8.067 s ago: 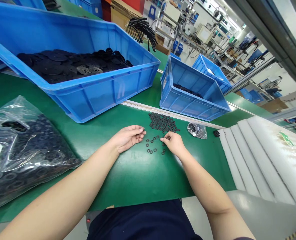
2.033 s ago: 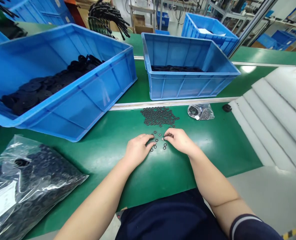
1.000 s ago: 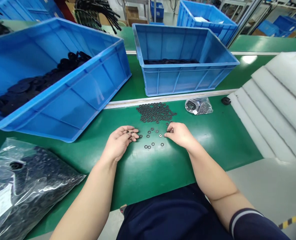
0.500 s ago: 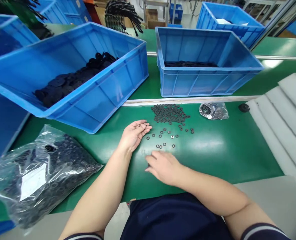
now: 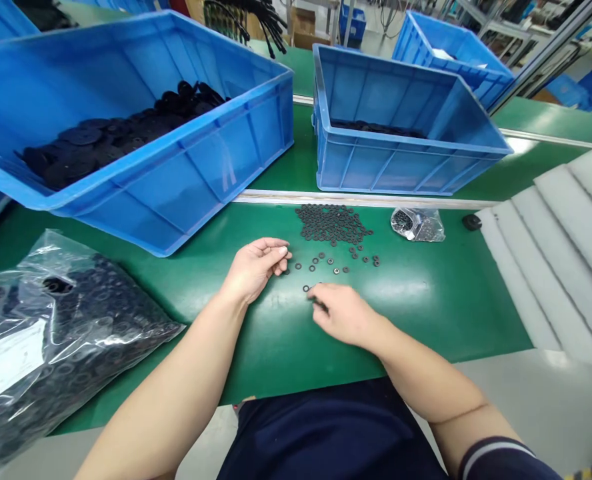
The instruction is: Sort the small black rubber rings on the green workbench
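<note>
My left hand (image 5: 257, 268) hovers at or just above the green table, thumb pressed to the fingers. Whatever lies in that pinch is too small to make out. To its right, my right hand (image 5: 346, 313) is palm down with curled fingers, its fingertips beside a small black ring (image 5: 306, 289) on the table. A dark spot shows between thumb and fingers, but I cannot tell what it is. Several loose black rings (image 5: 315, 261) are scattered beyond both hands. Behind them lies a dense flat cluster of small black washer-like pieces (image 5: 331, 223).
A big clear bag of black rings (image 5: 101, 320) lies at the left. Two blue bins (image 5: 176, 183) (image 5: 396, 163) with black parts stand at the back. A small bag (image 5: 429, 225), a black round piece (image 5: 472, 222) and white foam-like sheets (image 5: 571, 260) are at the right.
My right hand has moved slightly right and away from me, onto the nearest loose rings. My left thumb now presses on the fingers. The whole view has shifted a little.
</note>
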`<state>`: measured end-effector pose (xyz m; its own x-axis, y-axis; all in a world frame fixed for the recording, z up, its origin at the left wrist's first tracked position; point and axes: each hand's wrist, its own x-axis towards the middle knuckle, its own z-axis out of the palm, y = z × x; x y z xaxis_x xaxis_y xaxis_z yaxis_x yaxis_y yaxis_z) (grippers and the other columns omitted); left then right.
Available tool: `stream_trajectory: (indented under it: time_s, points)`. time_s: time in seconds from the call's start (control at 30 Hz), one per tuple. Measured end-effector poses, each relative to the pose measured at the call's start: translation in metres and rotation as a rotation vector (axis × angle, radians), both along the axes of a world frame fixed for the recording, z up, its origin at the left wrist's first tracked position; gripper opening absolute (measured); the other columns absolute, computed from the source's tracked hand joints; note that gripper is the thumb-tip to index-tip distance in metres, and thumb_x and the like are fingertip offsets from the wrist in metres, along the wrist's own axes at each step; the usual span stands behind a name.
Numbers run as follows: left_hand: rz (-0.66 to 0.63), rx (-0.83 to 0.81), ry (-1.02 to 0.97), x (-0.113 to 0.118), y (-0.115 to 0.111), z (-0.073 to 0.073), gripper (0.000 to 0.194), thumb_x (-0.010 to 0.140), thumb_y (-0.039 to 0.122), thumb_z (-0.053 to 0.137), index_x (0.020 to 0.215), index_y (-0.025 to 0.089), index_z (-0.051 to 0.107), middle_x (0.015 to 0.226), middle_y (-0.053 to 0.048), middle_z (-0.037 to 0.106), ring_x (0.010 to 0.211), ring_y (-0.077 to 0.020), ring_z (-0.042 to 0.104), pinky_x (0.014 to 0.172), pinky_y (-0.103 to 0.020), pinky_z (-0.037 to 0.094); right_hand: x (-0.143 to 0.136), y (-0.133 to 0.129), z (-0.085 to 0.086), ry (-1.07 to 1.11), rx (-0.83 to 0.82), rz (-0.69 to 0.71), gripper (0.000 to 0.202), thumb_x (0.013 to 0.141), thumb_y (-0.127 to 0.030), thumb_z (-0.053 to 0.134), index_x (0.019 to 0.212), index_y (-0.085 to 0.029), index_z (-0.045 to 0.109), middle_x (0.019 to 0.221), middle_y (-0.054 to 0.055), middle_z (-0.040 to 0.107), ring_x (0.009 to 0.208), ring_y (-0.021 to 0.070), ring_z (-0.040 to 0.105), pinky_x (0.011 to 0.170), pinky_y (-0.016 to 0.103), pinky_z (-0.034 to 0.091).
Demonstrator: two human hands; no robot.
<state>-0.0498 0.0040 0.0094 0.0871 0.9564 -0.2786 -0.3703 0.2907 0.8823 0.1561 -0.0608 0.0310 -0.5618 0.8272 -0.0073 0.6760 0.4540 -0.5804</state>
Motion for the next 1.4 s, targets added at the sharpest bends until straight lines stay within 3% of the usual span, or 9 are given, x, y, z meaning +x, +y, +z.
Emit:
stream_trajectory:
  time_s: [0.1,0.2,0.27,0.43,0.77,0.97,1.07,1.23,1.4]
  points:
    - [-0.073,0.024,0.069,-0.001,-0.003,0.002,0.035,0.066,0.032,0.085,0.090,0.012,0.069,0.068,-0.003,0.067,0.056,-0.0094,0.056,0.050,-0.021,0.041,0.033,0.020,0.006,0.099,-0.090,-0.148,0.018,0.079,-0.005,0.058,0.087,-0.018,0.066,0.072,-0.001,0.065,0.066,0.0122,0.057,0.067,0.024,0.044]
    - [-0.190,0.025,0.139,-0.001,-0.006,0.005,0.035,0.069,0.033,0.082,0.093,0.012,0.070,0.073,-0.004,0.067,0.056,-0.0084,0.054,0.052,-0.021,0.041,0.055,0.035,0.008,0.101,-0.224,-0.163,0.019,0.076,-0.003,0.056,0.081,-0.018,0.067,0.067,-0.003,0.063,0.060,0.0105,0.055,0.062,0.022,0.041]
    - [-0.271,0.024,0.197,-0.001,-0.009,0.006,0.035,0.069,0.032,0.081,0.095,0.013,0.070,0.076,-0.004,0.068,0.055,-0.0080,0.053,0.051,-0.021,0.041,0.059,0.038,0.006,0.076,-0.262,-0.120,0.020,0.078,-0.003,0.056,0.081,-0.018,0.068,0.068,-0.003,0.065,0.060,0.0101,0.056,0.063,0.022,0.040]
    - [-0.394,0.030,0.324,0.003,-0.013,0.007,0.029,0.071,0.034,0.079,0.090,0.014,0.069,0.056,0.001,0.059,0.051,-0.0092,0.050,0.048,-0.021,0.039,0.053,0.038,0.003,0.046,-0.261,-0.122,0.017,0.081,-0.005,0.060,0.082,-0.018,0.070,0.072,-0.002,0.067,0.064,0.0104,0.058,0.065,0.022,0.040]
    - [-0.355,0.040,0.261,0.003,-0.013,0.008,0.029,0.078,0.043,0.074,0.073,0.016,0.066,0.058,-0.003,0.062,0.046,-0.0089,0.048,0.044,-0.020,0.038,0.054,0.035,0.008,-0.062,-0.168,-0.072,0.015,0.083,-0.007,0.065,0.091,-0.018,0.070,0.080,0.001,0.066,0.072,0.0128,0.058,0.070,0.025,0.041]
    - [-0.358,-0.009,0.209,0.004,-0.016,0.013,0.031,0.077,0.045,0.073,0.083,0.015,0.069,0.067,-0.004,0.063,0.047,-0.0085,0.046,0.042,-0.020,0.030,0.050,0.035,0.008,-0.149,-0.108,-0.103,0.016,0.084,-0.004,0.060,0.085,-0.016,0.069,0.086,0.005,0.066,0.083,0.0164,0.060,0.076,0.026,0.043]
    - [-0.416,0.028,0.322,0.006,-0.021,0.016,0.031,0.078,0.047,0.072,0.080,0.016,0.068,0.064,-0.001,0.058,0.050,-0.0087,0.043,0.046,-0.021,0.029,0.049,0.035,0.009,-0.102,-0.090,-0.090,0.012,0.086,-0.007,0.061,0.088,-0.016,0.069,0.087,0.005,0.066,0.080,0.0156,0.060,0.075,0.026,0.044]
    - [-0.486,0.238,0.681,0.015,-0.031,0.010,0.023,0.069,0.037,0.080,0.076,0.019,0.067,0.055,0.006,0.043,0.053,-0.0104,0.039,0.053,-0.023,0.030,0.046,0.032,0.008,-0.043,-0.102,-0.015,0.010,0.085,-0.007,0.065,0.086,-0.016,0.070,0.081,0.002,0.064,0.071,0.0124,0.057,0.070,0.024,0.043]
    - [-0.502,0.432,0.899,0.023,-0.037,0.004,0.012,0.072,0.025,0.077,0.080,0.024,0.067,0.058,0.004,0.050,0.056,-0.0144,0.046,0.058,-0.026,0.033,0.045,0.031,0.004,-0.097,-0.023,0.038,0.014,0.088,-0.008,0.062,0.085,-0.017,0.072,0.082,0.003,0.065,0.077,0.0144,0.059,0.073,0.025,0.044]
